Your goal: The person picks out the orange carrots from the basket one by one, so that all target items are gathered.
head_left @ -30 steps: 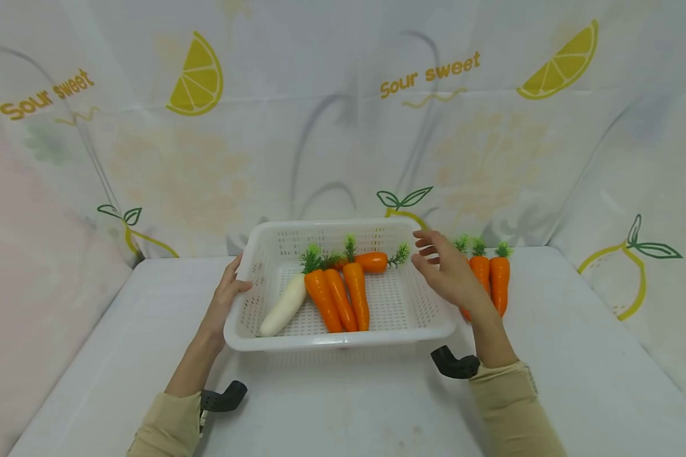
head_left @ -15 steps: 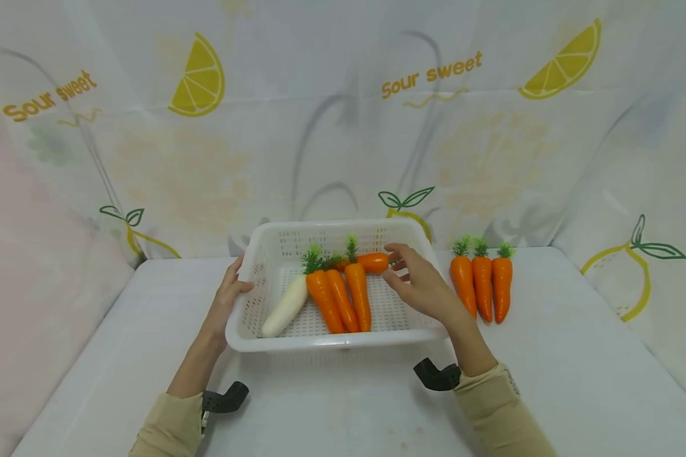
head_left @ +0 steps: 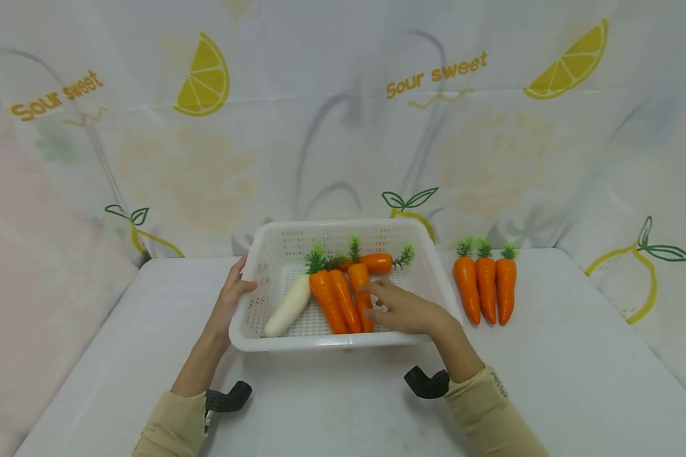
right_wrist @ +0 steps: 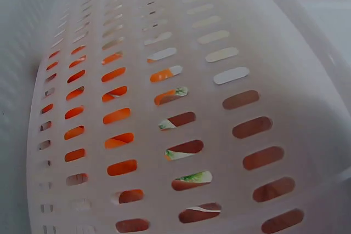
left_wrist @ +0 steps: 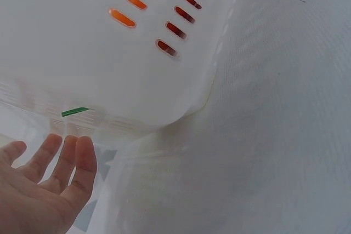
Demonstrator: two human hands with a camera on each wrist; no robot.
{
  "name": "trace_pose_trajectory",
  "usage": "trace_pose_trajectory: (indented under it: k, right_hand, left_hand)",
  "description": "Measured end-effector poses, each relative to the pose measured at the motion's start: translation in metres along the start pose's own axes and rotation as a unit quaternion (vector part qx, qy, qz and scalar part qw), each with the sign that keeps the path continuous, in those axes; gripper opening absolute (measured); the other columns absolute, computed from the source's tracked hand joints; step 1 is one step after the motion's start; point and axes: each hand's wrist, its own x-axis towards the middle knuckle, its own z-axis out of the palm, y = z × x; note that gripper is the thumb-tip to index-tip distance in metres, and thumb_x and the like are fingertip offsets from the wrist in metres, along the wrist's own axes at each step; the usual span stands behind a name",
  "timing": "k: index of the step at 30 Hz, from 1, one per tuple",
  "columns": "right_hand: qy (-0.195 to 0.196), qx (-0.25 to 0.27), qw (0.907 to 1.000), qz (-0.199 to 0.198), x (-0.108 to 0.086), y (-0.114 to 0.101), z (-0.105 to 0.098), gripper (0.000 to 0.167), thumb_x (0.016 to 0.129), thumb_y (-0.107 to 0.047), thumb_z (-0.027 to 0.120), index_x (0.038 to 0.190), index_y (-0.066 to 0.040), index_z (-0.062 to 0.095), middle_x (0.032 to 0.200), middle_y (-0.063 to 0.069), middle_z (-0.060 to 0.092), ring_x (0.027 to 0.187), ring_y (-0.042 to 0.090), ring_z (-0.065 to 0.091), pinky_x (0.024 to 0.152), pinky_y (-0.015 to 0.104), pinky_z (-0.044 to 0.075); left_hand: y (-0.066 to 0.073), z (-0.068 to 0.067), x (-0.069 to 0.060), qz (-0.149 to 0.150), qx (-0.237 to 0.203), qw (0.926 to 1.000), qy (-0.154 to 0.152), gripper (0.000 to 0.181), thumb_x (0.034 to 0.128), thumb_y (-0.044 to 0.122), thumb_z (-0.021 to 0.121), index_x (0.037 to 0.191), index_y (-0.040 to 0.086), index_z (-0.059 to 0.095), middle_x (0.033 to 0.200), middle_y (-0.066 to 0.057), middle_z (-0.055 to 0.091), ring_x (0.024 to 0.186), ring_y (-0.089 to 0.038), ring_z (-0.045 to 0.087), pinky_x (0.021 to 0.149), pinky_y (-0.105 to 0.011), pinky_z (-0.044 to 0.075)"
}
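Note:
In the head view, a white plastic basket (head_left: 320, 343) holds a white radish (head_left: 288, 308), several orange carrots (head_left: 327, 298) with green tops side by side, and another carrot (head_left: 377, 263) lying crosswise behind. My left hand (head_left: 227, 304) holds the basket's left side, thumb over the rim. The left wrist view shows those fingers (left_wrist: 84, 154) against the outer wall. My right hand (head_left: 403, 308) reaches over the right front rim, thumb and fingers apart and loosely bent. Its fingertips overlap the rightmost upright carrot (head_left: 361, 295); contact is unclear. In the right wrist view the slotted wall (right_wrist: 159, 119) hides most of it.
On the white table (head_left: 571, 343), a row of 3 carrots (head_left: 486, 289) lies right of the basket. A printed cloth (head_left: 320, 127) with lemon drawings hangs behind. Black angled mounts (head_left: 429, 383) sit at both wrists.
My right hand has moved left from the basket's right rim, past the crosswise carrot, and down towards the upright carrots. The left hand stays at the basket's left side.

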Motion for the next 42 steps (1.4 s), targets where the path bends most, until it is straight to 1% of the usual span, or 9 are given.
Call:
trace_pose_trajectory:
  k: [3,8,12,17,20,25,30,35,42]
  right_hand:
    - [-0.035,-0.003,0.9993,0.013,-0.0002,0.0009,0.0000,0.046,0.095,-0.026,0.050,0.138,-0.009,0.045,0.140,0.018,0.043,0.118,0.031,0.051,0.101,0.048,0.039]
    - [-0.083,0.004,0.9957,0.040,-0.0019,0.0008,0.0001,0.045,0.096,-0.029,0.045,0.139,-0.014,0.047,0.142,0.009,0.048,0.131,0.027,0.043,0.110,0.047,0.028]
    - [-0.098,0.007,0.9938,0.052,-0.0031,0.0017,0.0011,0.046,0.097,-0.031,0.043,0.140,-0.016,0.046,0.147,0.007,0.043,0.138,0.027,0.035,0.113,0.047,0.024]
    - [-0.101,-0.006,0.9943,0.034,-0.0036,0.0029,0.0014,0.042,0.098,-0.034,0.043,0.135,-0.017,0.053,0.140,0.007,0.050,0.134,0.028,0.040,0.111,0.048,0.026]
    - [-0.090,-0.003,0.9959,0.013,-0.0033,0.0038,0.0008,0.040,0.098,-0.034,0.044,0.131,-0.015,0.057,0.132,0.006,0.056,0.125,0.026,0.047,0.108,0.049,0.031]
    - [-0.035,0.012,0.9991,-0.019,-0.0020,0.0049,-0.0005,0.028,0.095,-0.026,0.052,0.119,-0.013,0.058,0.106,0.003,0.062,0.096,0.020,0.055,0.087,0.039,0.045]
    - [0.025,0.018,0.9995,-0.008,-0.0010,0.0060,-0.0024,0.018,0.091,-0.017,0.059,0.108,-0.012,0.053,0.090,0.001,0.060,0.086,0.020,0.055,0.076,0.031,0.045]
    - [0.062,0.012,0.9979,0.012,-0.0007,0.0082,-0.0039,0.019,0.088,-0.011,0.062,0.103,-0.011,0.051,0.094,0.004,0.061,0.088,0.020,0.056,0.077,0.031,0.048]
    - [0.068,0.051,0.9955,0.041,0.0004,0.0081,-0.0081,0.039,0.087,-0.011,0.064,0.118,-0.010,0.040,0.112,0.015,0.059,0.091,0.022,0.058,0.080,0.035,0.050]
  left_hand:
    - [0.0003,0.0010,0.0011,0.000,0.001,1.0000,0.001,0.062,0.0951,0.017,0.028,0.151,0.033,0.008,0.155,-0.006,0.024,0.130,-0.028,0.036,0.090,-0.028,0.040]
    - [0.0002,0.0029,0.0025,0.001,-0.006,1.0000,-0.004,0.063,0.0947,0.016,0.029,0.151,0.033,0.008,0.155,-0.007,0.024,0.131,-0.030,0.036,0.092,-0.030,0.040]
    - [-0.0008,0.0037,0.0019,-0.004,-0.009,0.9999,-0.004,0.063,0.0944,0.016,0.030,0.151,0.033,0.008,0.155,-0.006,0.024,0.131,-0.029,0.036,0.091,-0.029,0.040]
    - [-0.0017,0.0046,0.0014,-0.013,0.000,0.9999,0.003,0.064,0.0937,0.018,0.030,0.151,0.034,0.008,0.155,-0.004,0.023,0.129,-0.026,0.035,0.092,-0.030,0.038]
    - [-0.0018,0.0051,0.0015,-0.016,0.006,0.9999,0.004,0.064,0.0934,0.019,0.030,0.151,0.035,0.008,0.155,-0.003,0.022,0.130,-0.026,0.035,0.093,-0.032,0.036]
    - [-0.0011,0.0039,0.0023,-0.010,0.002,0.9999,0.002,0.063,0.0940,0.017,0.030,0.151,0.035,0.008,0.154,-0.006,0.025,0.128,-0.028,0.036,0.091,-0.030,0.039]
    - [-0.0004,0.0026,0.0027,-0.005,0.004,1.0000,0.001,0.063,0.0942,0.017,0.030,0.151,0.035,0.008,0.154,-0.007,0.026,0.127,-0.027,0.038,0.089,-0.028,0.041]
    - [-0.0006,0.0010,0.0021,-0.006,-0.001,1.0000,0.001,0.063,0.0946,0.016,0.030,0.151,0.036,0.009,0.154,-0.006,0.026,0.127,-0.025,0.038,0.089,-0.025,0.041]
    - [-0.0009,-0.0005,0.0009,-0.007,0.003,1.0000,0.004,0.064,0.0943,0.017,0.030,0.151,0.036,0.007,0.154,-0.007,0.025,0.129,-0.028,0.038,0.088,-0.025,0.042]
